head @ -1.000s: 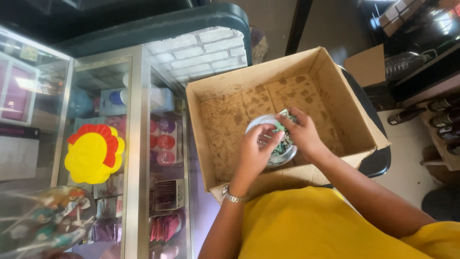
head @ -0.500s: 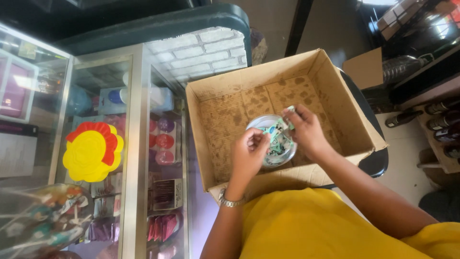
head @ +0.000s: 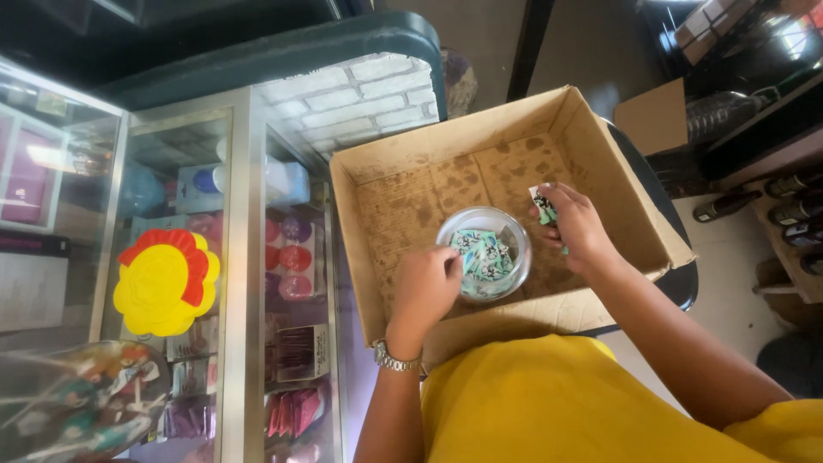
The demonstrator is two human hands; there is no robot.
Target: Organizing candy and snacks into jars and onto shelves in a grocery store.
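Sachets (head: 484,255), small and green-and-white, fill a clear round container (head: 514,233) standing on the stained floor of an open cardboard box (head: 600,154). The person's left hand (head: 424,287) is curled at the container's near rim, fingers drawn together over the packets; whether it has pinched one or only touches the rim cannot be told from this angle. The right hand (head: 579,225) is closed on a single sachet (head: 543,206), held to the right of the container, beside it and clear of it.

Half a second earlier both hands were crowded over the container, which seemed to be cradled between them. Now they have parted: the right hand has drawn away to the right with its packet, and the container sits free in the box. That points to packets being lifted out one at a time, with most of the heap not yet taken.

A silver wristwatch (head: 393,356) is on the left wrist, above a yellow shirt (head: 566,403). Left of the box stands a glass display case (head: 236,257) with a yellow and red flower-shaped toy (head: 167,279) on top. Dark bottles (head: 793,206) lie on shelving at the far right.
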